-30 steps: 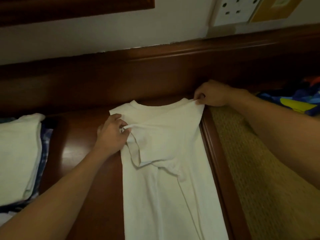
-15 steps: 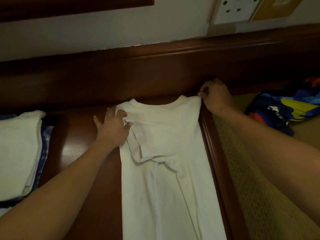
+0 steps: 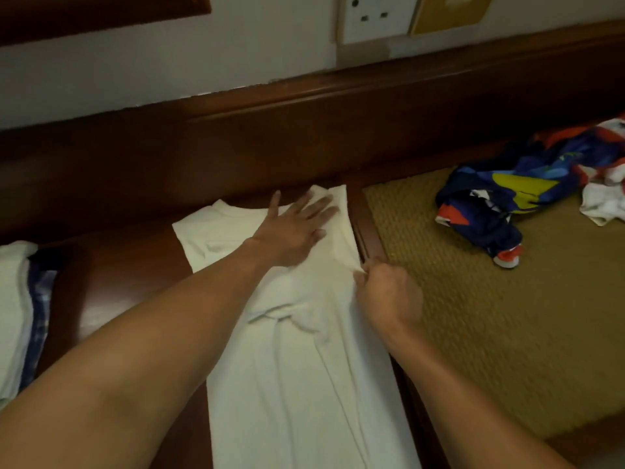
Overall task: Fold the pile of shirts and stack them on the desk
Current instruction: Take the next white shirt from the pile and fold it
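A white T-shirt lies lengthwise on the dark wooden desk, its sides folded in and its collar towards the wall. My left hand presses flat, fingers spread, on the shirt's upper right part near the shoulder. My right hand pinches the shirt's right edge a little below the shoulder, at the desk's right rim. A stack of folded shirts, white on top with a blue checked one under it, sits at the desk's left end.
Right of the desk is a woven tan surface with a crumpled blue, yellow and red garment and a white one. A wooden ledge and a wall with a socket stand behind.
My left hand let go of the left sleeve fold and moved right onto the shirt's upper right part. My right hand slid down from the shoulder corner along the right edge.
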Demonstrator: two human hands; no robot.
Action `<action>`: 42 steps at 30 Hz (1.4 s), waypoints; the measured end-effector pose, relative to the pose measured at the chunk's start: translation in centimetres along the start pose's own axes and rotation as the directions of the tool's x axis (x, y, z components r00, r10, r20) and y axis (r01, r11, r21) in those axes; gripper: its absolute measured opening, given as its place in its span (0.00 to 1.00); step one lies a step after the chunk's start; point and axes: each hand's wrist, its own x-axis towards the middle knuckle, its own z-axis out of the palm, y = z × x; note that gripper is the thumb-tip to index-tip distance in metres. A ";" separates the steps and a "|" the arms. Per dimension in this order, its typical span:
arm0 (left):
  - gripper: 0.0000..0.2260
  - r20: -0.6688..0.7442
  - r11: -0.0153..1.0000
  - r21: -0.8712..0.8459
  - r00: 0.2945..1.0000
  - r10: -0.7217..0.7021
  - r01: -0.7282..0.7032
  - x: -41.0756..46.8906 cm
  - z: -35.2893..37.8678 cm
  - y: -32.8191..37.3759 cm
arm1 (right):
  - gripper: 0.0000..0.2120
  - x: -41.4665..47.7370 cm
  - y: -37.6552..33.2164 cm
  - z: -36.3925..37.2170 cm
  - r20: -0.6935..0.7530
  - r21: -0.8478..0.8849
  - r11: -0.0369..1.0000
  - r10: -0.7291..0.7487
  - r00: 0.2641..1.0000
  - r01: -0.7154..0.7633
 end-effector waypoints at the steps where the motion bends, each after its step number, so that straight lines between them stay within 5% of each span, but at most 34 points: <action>1: 0.24 0.006 0.997 -0.039 0.998 -0.061 0.061 0.1 0.2 -0.2 | 0.13 -0.2 0.3 -0.2 -0.018 -0.008 1.000 0.030 0.999 -0.030; 5: 0.24 -0.144 0.998 0.026 0.988 -0.046 0.051 0.2 0.6 0.4 | 0.11 -0.8 0.8 -0.2 -0.129 0.001 1.000 0.007 0.992 -0.007; 8: 0.25 -0.176 0.986 0.144 0.978 0.113 -0.088 0.6 0.6 1.0 | 0.11 -1.6 0.6 0.9 -0.261 0.070 0.968 -0.215 0.941 0.240; 12: 0.25 -0.130 0.985 0.174 0.991 0.037 -0.014 1.2 0.4 0.5 | 0.22 -4.0 1.9 4.7 -0.115 -0.106 0.892 -0.450 0.886 0.440; 18: 0.17 -0.452 0.969 -0.244 0.878 -0.158 0.048 -5.5 0.0 3.7 | 0.25 -6.4 2.6 4.5 -0.190 -0.055 0.872 -0.488 0.852 0.487; 21: 0.19 -0.348 0.976 -0.208 0.928 -0.137 0.066 -11.9 3.2 5.3 | 0.29 -8.3 2.9 6.1 -0.055 -0.056 0.849 -0.529 0.847 0.526; 25: 0.23 -0.213 0.974 -0.110 0.952 -0.218 0.199 -17.4 6.8 5.3 | 0.25 -9.7 3.6 6.1 -0.116 0.025 0.888 -0.454 0.883 0.459; 29: 0.14 -0.431 0.908 -0.316 0.811 -0.394 0.273 -21.0 6.8 8.4 | 0.09 -13.8 5.7 4.3 -0.352 0.151 0.911 -0.313 0.882 0.384; 31: 0.11 -0.423 0.894 -0.369 0.810 -0.405 0.255 -22.7 7.3 10.9 | 0.03 -17.3 6.7 4.1 -0.298 0.184 0.920 -0.282 0.912 0.345; 34: 0.07 -0.342 0.919 -0.372 0.902 -0.265 0.129 -25.3 9.2 14.4 | 0.02 -22.8 7.8 5.8 -0.099 0.129 0.945 -0.289 0.952 0.300; 37: 0.09 -0.266 0.935 -0.354 0.956 -0.123 0.022 -28.1 10.8 17.5 | 0.16 -26.8 8.7 7.1 -0.018 0.104 0.962 -0.251 0.968 0.251; 42: 0.11 -0.101 0.782 -0.577 0.930 -0.352 0.234 -29.5 9.8 21.9 | 0.14 -30.1 9.2 6.5 -0.068 0.057 0.975 -0.209 0.976 0.213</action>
